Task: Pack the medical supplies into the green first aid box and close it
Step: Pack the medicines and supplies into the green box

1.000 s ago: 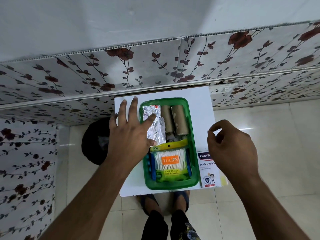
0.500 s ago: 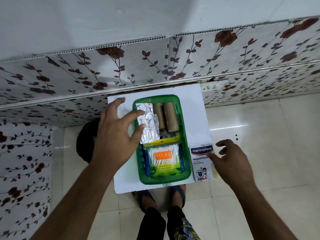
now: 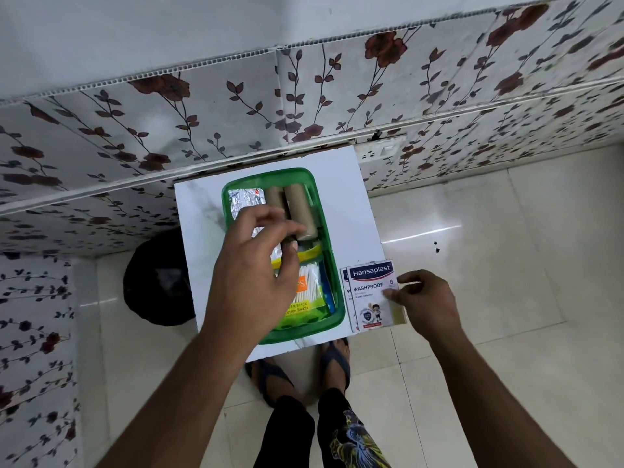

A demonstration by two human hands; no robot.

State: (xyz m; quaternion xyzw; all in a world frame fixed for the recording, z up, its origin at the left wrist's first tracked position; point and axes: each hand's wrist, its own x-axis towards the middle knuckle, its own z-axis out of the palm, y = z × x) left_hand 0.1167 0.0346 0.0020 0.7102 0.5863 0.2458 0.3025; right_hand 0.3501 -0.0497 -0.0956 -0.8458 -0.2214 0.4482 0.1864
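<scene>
The green first aid box [image 3: 326, 231] lies open on a small white table [image 3: 199, 224]. Inside it are a silver foil strip [image 3: 241, 199], two brown bandage rolls [image 3: 297, 207] and a cotton swab pack [image 3: 309, 292]. My left hand [image 3: 260, 275] hovers over the middle of the box with fingers loosely curled and nothing in them. My right hand [image 3: 425, 298] pinches the right edge of the upper Hansaplast plaster pack [image 3: 369, 292], which lies over a second pack at the table's right front corner, beside the box. No lid is in view.
A floral-patterned wall [image 3: 236, 106] runs behind the table. A black round object [image 3: 155, 282] sits on the floor left of the table. My feet in sandals [image 3: 334, 359] stand on pale floor tiles just in front of the table.
My left hand moved from the box's left side to over its middle. My right hand dropped to the plaster packs and took hold of the upper one, shifting it off the lower.
</scene>
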